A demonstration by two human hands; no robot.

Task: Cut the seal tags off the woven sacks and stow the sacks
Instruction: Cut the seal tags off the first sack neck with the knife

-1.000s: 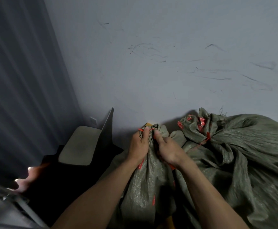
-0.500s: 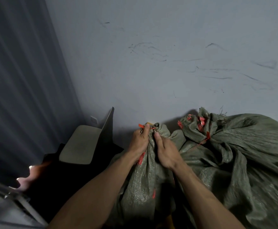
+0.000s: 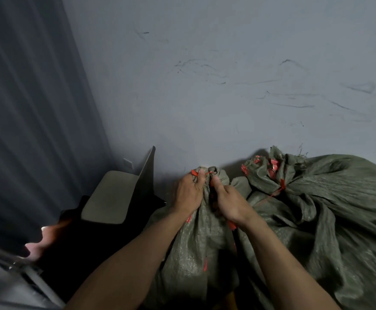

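Clutching the bunched neck of the near woven sack, the left grip has its fingers curled round the olive cloth, and a red seal tag sticks out just above its knuckles at the top of the bunch. The right grip sits right beside the left one, the two almost touching. Its fingers are folded into the same neck from the other side and its thumb points up against the fabric. Whether either thumb actually touches the tag cannot be told. Below both grips the sack hangs down toward the person, with small red marks scattered on its front. To the right of the right grip, and pressed against the held sack, lies a second woven sack, bulkier and slumped. Its own neck is tied off with another red tag and shows red scraps in the gathered top. Beyond both grips rises a grey wall scored with dark scuffs, and the sacks lean at its foot. Left of the left grip stands a chair with a pale seat, its back close to the wall. Farther left hangs a dark curtain.
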